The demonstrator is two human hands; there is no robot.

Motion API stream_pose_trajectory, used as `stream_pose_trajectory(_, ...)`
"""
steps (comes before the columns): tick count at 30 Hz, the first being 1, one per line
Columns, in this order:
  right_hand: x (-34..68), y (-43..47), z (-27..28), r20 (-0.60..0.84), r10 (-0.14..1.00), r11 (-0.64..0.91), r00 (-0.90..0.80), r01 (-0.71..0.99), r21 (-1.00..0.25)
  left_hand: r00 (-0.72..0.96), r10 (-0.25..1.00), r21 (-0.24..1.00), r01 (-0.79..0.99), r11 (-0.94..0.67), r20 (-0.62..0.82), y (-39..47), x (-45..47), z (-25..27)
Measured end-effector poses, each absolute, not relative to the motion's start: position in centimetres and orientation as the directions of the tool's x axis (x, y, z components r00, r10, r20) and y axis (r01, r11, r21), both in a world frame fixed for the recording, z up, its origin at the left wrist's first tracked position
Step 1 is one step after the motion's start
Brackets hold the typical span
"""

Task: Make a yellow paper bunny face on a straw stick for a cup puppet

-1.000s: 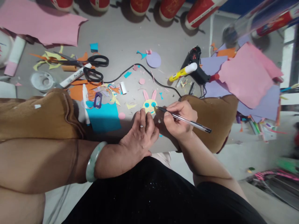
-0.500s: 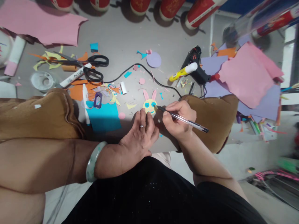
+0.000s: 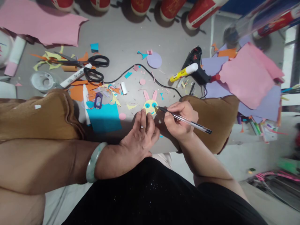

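A yellow paper rabbit face (image 3: pixel 150 107) with pink ears, blue eyes and a blue mouth lies flat on the table. My left hand (image 3: pixel 140 134) rests with its fingers stretched out, the tips touching the face's lower edge. Between the thumb and fingers of my right hand (image 3: pixel 181 120) is a clear-barrelled ballpoint pen (image 3: pixel 189 121) with a black grip. Its tip is at the right-hand blue eye; I cannot tell whether it touches the paper. A blue paper sheet (image 3: pixel 105 117) and a small pink paper circle (image 3: pixel 122 116) lie left of my left hand.
Black-handled scissors (image 3: pixel 96 75) lie at the left among paper scraps. A hot glue gun (image 3: pixel 198 68) and a yellow glue stick (image 3: pixel 182 72) stand off to the right, near stacked pink paper (image 3: pixel 248 75). Red cups (image 3: pixel 172 9) line the back. Brown cushions (image 3: pixel 211 122) flank my hands.
My right hand and the pen's rear end have shifted very slightly right. The pen tip stays by the same eye, and my left hand has not moved.
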State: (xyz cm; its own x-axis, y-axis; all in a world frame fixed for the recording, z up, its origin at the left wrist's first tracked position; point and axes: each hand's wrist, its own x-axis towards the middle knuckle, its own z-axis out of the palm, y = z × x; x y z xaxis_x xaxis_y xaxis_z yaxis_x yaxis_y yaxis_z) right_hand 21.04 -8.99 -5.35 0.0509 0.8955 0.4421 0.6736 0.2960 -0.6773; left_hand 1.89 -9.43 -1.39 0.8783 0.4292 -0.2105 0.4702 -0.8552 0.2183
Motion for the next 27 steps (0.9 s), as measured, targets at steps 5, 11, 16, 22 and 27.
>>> stream_pose_trajectory(5, 21.19, -9.08, -5.69, 0.42, 0.906, 0.286, 0.05, 0.66, -0.695, 0.877, 0.427, 0.227, 0.472, -0.852, -0.22, -9.36, 1.89, -1.33)
stream_pose_trajectory(11, 21.15, -9.17, -5.6, 0.409, 0.911, 0.277, 0.043, 0.672, -0.687, 0.879, 0.431, 0.218, 0.469, -0.856, -0.202, -9.47, 1.81, -1.49)
stream_pose_trajectory(16, 21.14, -9.15, -5.44, 0.388, 0.921, 0.269, 0.038, 0.659, -0.702, 0.878, 0.434, 0.217, 0.471, -0.855, -0.201, -9.57, 1.8, -1.64)
stream_pose_trajectory(22, 21.11, -9.15, -5.42, 0.407, 0.913, 0.286, 0.034, 0.66, -0.695, 0.882, 0.432, 0.21, 0.466, -0.86, -0.188, -9.55, 1.77, -1.59)
stream_pose_trajectory(27, 21.16, -9.15, -5.47, 0.416, 0.909, 0.297, 0.028, 0.658, -0.692, 0.876, 0.439, 0.245, 0.479, -0.843, -0.202, -9.5, 1.81, -1.54)
